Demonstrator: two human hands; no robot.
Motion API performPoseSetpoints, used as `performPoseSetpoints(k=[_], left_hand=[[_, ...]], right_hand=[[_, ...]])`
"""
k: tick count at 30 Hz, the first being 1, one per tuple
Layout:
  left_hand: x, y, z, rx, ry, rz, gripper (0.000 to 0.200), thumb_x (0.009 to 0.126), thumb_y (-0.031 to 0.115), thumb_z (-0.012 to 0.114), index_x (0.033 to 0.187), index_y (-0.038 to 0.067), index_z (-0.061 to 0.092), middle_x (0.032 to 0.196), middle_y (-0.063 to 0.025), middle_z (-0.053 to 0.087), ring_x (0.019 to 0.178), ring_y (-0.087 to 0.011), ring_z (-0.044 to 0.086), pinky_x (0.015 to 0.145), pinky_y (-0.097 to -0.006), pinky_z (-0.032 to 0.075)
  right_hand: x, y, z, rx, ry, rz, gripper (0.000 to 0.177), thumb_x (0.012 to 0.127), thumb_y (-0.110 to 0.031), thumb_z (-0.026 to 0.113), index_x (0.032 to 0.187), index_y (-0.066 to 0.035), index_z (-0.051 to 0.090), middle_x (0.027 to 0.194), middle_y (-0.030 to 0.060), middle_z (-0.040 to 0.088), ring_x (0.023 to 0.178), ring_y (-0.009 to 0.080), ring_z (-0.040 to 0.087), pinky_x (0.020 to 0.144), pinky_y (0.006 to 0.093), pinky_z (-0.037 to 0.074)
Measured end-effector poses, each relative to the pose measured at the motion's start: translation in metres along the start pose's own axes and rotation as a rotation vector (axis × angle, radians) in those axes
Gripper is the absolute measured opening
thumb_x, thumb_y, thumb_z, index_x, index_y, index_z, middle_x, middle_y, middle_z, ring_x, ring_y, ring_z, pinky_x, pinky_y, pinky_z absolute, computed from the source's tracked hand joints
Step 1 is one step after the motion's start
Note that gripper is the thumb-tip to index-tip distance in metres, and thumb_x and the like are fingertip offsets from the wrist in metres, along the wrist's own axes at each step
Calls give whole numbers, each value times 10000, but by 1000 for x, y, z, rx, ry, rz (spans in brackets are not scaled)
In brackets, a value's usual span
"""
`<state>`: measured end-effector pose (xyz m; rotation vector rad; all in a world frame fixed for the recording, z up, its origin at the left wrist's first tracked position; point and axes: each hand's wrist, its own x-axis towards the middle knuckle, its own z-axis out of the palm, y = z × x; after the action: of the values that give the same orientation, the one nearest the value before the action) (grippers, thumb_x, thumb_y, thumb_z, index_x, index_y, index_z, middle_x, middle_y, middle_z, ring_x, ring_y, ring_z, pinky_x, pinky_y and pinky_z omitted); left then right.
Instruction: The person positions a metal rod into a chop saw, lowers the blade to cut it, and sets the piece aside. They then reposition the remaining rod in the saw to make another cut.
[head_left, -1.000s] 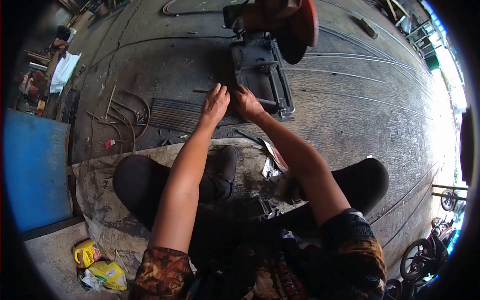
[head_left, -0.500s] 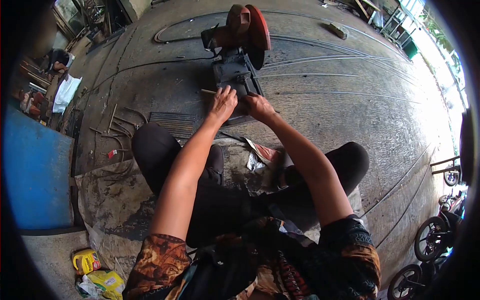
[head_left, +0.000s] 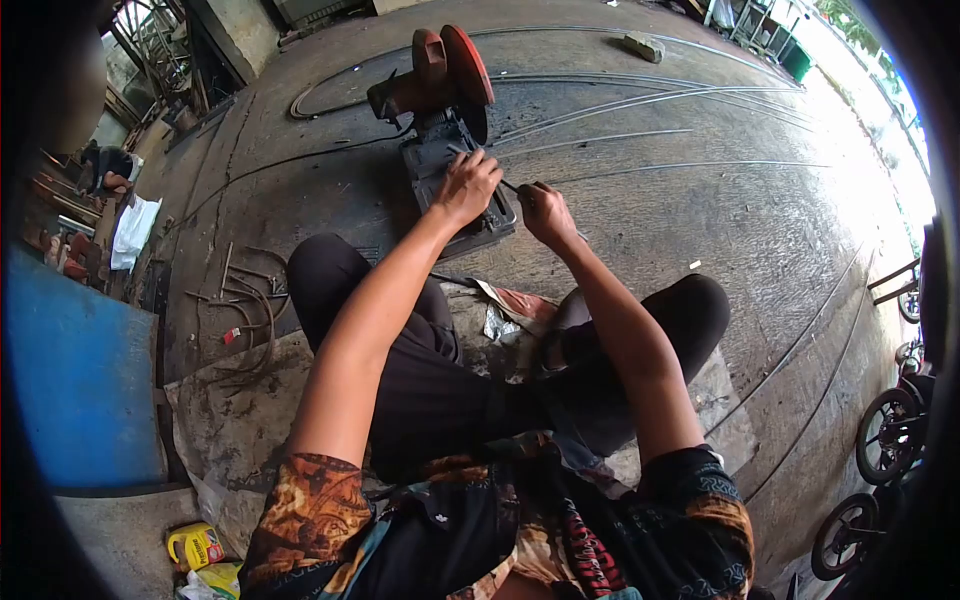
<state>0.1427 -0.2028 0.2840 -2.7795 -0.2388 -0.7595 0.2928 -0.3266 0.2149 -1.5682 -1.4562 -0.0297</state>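
Note:
A thin metal rod (head_left: 509, 186) runs slantwise across the base of a cut-off saw (head_left: 432, 75) with a red disc guard. Over the saw's base, my left hand (head_left: 468, 190) is closed round the rod, whose tip shows just past the fingers. Lower and to the right, my right hand (head_left: 547, 214) grips the same rod in a fist, beside the base's right edge. A short end of it appears to show by the right wrist. Part of the saw's clamp is hidden behind my left hand.
Long metal rods (head_left: 640, 100) lie on the floor to the right. Bent rods (head_left: 262, 310) lie left of my knee, near a blue panel (head_left: 85, 375). A cloth (head_left: 520, 302) and foil lie between my legs. Motorbikes stand at right; another person sits far left.
My right hand has moved right, away from my left hand and off the saw's base. The rod now shows between them. The view has shifted, so the saw sits lower and further left.

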Motion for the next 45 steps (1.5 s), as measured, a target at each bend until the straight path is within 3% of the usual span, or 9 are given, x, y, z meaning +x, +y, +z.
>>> performPoseSetpoints(k=[6, 11, 18, 21, 35, 37, 40, 41, 45], left_hand=[[38, -43, -10, -92, 161, -110, 93, 812, 148, 678, 860, 72, 699, 884, -56, 664, 899, -259, 609, 756, -401, 491], [88, -104, -12, -69, 281, -107, 134, 814, 113, 668, 922, 36, 688, 934, -105, 658, 920, -299, 613, 826, -409, 510], [133, -190, 25, 266, 159, -259, 599, 861, 361, 665, 1335, 33, 501, 1426, -190, 448, 1335, -376, 392, 1097, -452, 365], [128, -202, 38, 227, 183, -251, 660, 864, 379, 658, 1319, -63, 479, 1380, -215, 472, 1350, -397, 371, 1139, -448, 317], [84, -128, 41, 237, 199, -204, 693, 873, 407, 608, 1317, -106, 469, 1350, -253, 477, 1325, -424, 381, 1163, -450, 274], [92, -131, 33, 279, 274, -165, 590, 874, 411, 607, 1198, -82, 584, 1288, -252, 523, 1227, -413, 473, 1086, -446, 373], [117, -153, 24, 55, 260, -378, 367, 860, 373, 636, 798, 18, 705, 1021, -168, 650, 957, -345, 603, 840, -443, 501], [127, -165, 23, 15, 230, -440, 337, 855, 347, 646, 772, 25, 707, 981, -140, 668, 983, -338, 607, 848, -445, 496], [150, -200, 40, -28, 180, -674, 322, 854, 294, 626, 1014, 20, 678, 1118, -191, 638, 1091, -362, 587, 923, -444, 487]], right_hand=[[-4, 32, -5, -5, 48, 210, 125, 874, -112, 556, 864, -5, 619, 858, 257, 617, 837, 473, 595, 718, 524, 472], [-2, 47, -4, 48, 125, 340, 193, 914, -151, 536, 842, 20, 590, 808, 284, 597, 831, 498, 574, 688, 542, 455], [4, 63, 6, 72, 148, 465, 219, 926, -172, 542, 895, 20, 642, 858, 291, 619, 873, 491, 589, 726, 529, 472], [6, 66, 13, 77, 129, 547, 220, 923, -170, 545, 918, 19, 657, 880, 298, 624, 888, 490, 593, 749, 529, 477], [8, 68, 24, 73, 75, 696, 238, 889, -209, 596, 913, 7, 693, 870, 296, 651, 905, 464, 635, 798, 494, 509], [7, 69, 24, 51, 60, 694, 238, 886, -216, 609, 956, -4, 692, 873, 294, 658, 909, 462, 640, 805, 492, 511], [6, 72, 24, 36, 27, 711, 262, 883, -222, 628, 1044, -20, 676, 884, 290, 665, 912, 461, 643, 809, 492, 513], [7, 73, 24, 44, 8, 722, 285, 882, -221, 635, 1089, -25, 660, 890, 289, 666, 912, 464, 641, 806, 494, 512], [8, 69, 22, 51, -22, 710, 287, 889, -218, 632, 1110, -36, 642, 916, 291, 667, 941, 473, 630, 826, 509, 501]])
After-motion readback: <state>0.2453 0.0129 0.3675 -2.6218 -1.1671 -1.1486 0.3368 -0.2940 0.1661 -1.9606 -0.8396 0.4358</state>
